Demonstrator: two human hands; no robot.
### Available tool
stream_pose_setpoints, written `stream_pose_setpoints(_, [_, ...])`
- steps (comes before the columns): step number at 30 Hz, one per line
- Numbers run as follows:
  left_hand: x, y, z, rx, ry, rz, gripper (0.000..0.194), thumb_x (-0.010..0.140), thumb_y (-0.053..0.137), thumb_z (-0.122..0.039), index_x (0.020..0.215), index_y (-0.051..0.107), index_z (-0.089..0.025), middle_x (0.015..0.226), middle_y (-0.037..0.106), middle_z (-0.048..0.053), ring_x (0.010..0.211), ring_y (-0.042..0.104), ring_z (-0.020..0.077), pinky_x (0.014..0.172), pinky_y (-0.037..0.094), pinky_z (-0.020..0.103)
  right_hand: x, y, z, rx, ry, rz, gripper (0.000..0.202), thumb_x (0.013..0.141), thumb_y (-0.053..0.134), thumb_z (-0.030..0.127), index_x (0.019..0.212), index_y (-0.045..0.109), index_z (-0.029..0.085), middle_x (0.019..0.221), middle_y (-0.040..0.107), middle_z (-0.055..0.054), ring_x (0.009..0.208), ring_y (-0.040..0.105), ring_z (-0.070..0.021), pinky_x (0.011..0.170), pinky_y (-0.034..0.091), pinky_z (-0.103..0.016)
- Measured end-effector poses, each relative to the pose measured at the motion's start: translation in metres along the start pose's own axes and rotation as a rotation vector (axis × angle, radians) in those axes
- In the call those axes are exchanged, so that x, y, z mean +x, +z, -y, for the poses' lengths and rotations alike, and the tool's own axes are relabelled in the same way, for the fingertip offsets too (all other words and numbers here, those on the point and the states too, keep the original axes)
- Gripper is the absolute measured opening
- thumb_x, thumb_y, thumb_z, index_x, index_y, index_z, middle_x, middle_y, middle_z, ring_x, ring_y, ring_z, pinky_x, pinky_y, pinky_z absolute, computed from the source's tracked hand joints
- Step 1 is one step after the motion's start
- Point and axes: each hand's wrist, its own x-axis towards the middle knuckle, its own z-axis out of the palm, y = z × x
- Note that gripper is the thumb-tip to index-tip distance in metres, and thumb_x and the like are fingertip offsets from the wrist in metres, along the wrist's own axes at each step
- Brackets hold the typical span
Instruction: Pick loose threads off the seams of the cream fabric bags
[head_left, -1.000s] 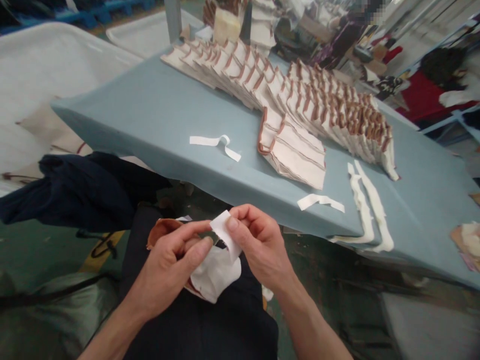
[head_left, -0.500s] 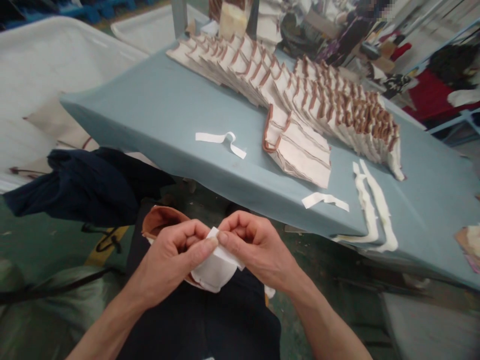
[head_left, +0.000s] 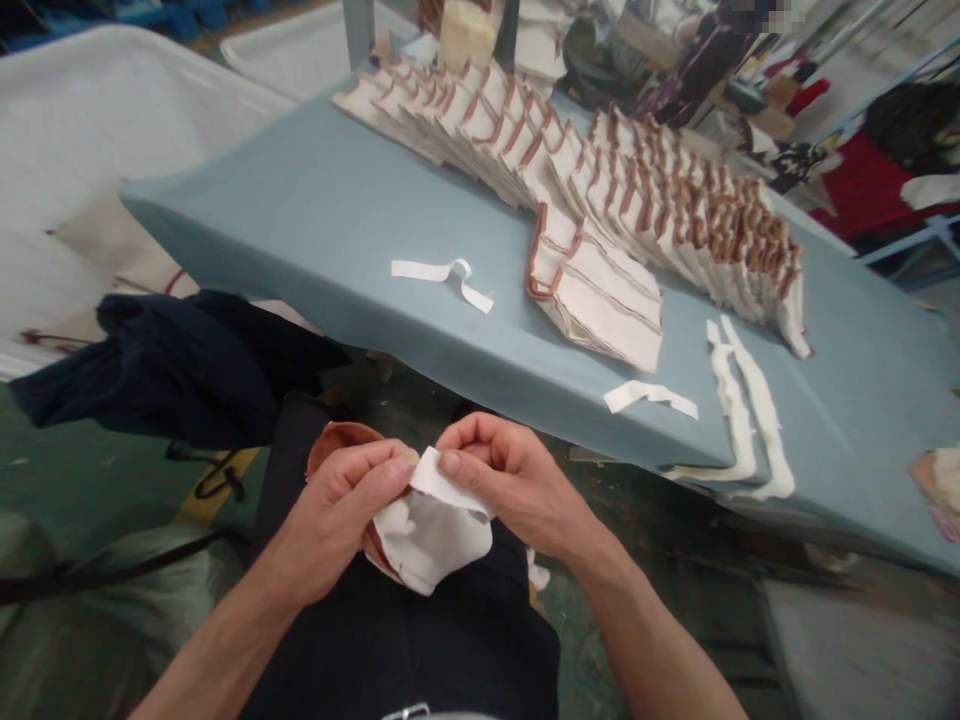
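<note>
Cloth piece [head_left: 439,555], white and brown, hangs above the person's lap [head_left: 405,650]; the left hand [head_left: 345,510] pinches its edge; the right hand [head_left: 514,485] grips a white strip [head_left: 444,485] against it; brown-edged folded cloths [head_left: 517,145] line the blue table [head_left: 277,210].

The left hand [head_left: 341,505] and right hand [head_left: 517,480] are bare, as are the slim forearms [head_left: 649,630]. Plain, nearly black trousers [head_left: 450,645] cover the legs; a small silvery, buckle-like fitting [head_left: 407,712] shows at the waist, partly cut off.
</note>
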Motion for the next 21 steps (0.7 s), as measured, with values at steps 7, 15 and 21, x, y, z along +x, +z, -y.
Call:
stream_pose_setpoints(7, [0.006, 0.001, 0.004, 0.160, 0.091, -0.113, 0.033, 0.096, 0.070, -0.052, 0.098, 0.069, -0.019, 0.068, 0.062, -0.004, 0.053, 0.055, 0.0109, 0.047, 0.048, 0.018, 0.003, -0.007, -0.001, 0.187, 0.009, 0.058, 0.056, 0.076, 0.090, 0.066, 0.086, 0.061, 0.019, 0.061, 0.054, 0.008, 0.048, 0.040, -0.0048, 0.046, 0.037, -0.017])
stream_pose_setpoints(15, [0.005, 0.011, 0.015, 0.145, 0.110, -0.145, 0.045, 0.092, 0.074, -0.051, 0.121, 0.057, -0.022, 0.064, 0.060, -0.008, 0.050, 0.059, 0.0132, 0.047, 0.051, 0.020, 0.013, -0.004, -0.018, 0.474, 0.148, 0.188, 0.058, 0.075, 0.093, 0.061, 0.079, 0.050, 0.022, 0.047, 0.032, 0.016, 0.045, 0.016, -0.0036, 0.043, 0.028, -0.017])
stream_pose_setpoints(21, [0.010, 0.015, 0.005, 0.351, 0.183, -0.155, 0.025, 0.090, 0.069, -0.038, 0.105, 0.061, -0.020, 0.057, 0.052, -0.010, 0.047, 0.055, 0.0116, 0.045, 0.045, 0.018, 0.015, -0.003, -0.028, 0.568, 0.236, 0.302, 0.060, 0.074, 0.096, 0.059, 0.081, 0.049, 0.022, 0.046, 0.028, 0.019, 0.044, 0.008, -0.0025, 0.042, 0.016, -0.017])
